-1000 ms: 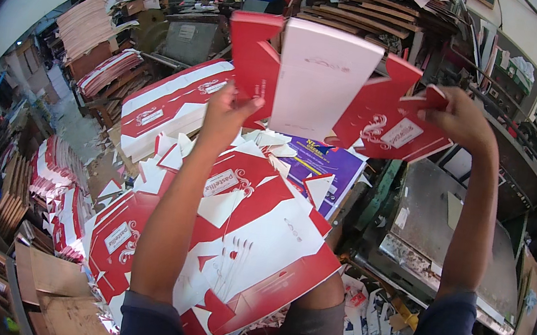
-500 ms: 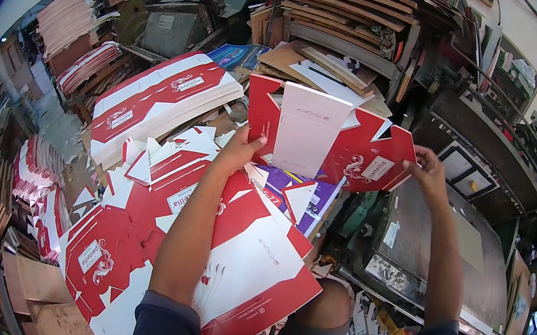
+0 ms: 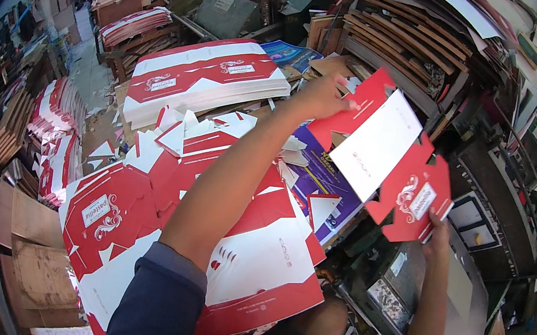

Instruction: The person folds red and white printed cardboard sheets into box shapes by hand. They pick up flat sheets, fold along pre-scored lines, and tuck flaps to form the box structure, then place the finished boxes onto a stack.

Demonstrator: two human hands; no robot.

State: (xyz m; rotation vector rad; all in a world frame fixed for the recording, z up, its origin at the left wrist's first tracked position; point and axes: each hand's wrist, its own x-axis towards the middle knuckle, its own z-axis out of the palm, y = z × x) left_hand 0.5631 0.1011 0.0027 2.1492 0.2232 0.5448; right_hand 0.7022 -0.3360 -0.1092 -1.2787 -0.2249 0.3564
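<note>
Hands first: our left hand (image 3: 322, 96) pinches the far top corner of a flat red-and-white carton blank (image 3: 385, 159), thumb over the red flap, while our right hand (image 3: 438, 225) closes on its near right edge, fingers tucked behind the card. We hold the blank in the air, tilted, right of centre, above a purple sheet (image 3: 321, 181) and the dark machine (image 3: 415, 288) below our right arm.

Both grips sit at the very edges, and that is where we judge the risk lies. A blank held only by two corners can sag or twist along its scored folds; a flap may crease or tear at the cut notches if the hands pull against each other. The right hold looks shallow, so the card could slip free and drop toward the machine.

Outward from the hands, loose blanks (image 3: 159, 221) lie fanned across our lap and the bench to the left, overlapping and uneven. Our left forearm crosses over them, and we think a sweep of that sleeve could push several off the near edge. Farther left, a squared stack (image 3: 205, 81) of the same cartons sits apart and looks steady. Far right, brown boards (image 3: 400, 42) lean on a rack close to the raised corner; the blank could catch on them.
</note>
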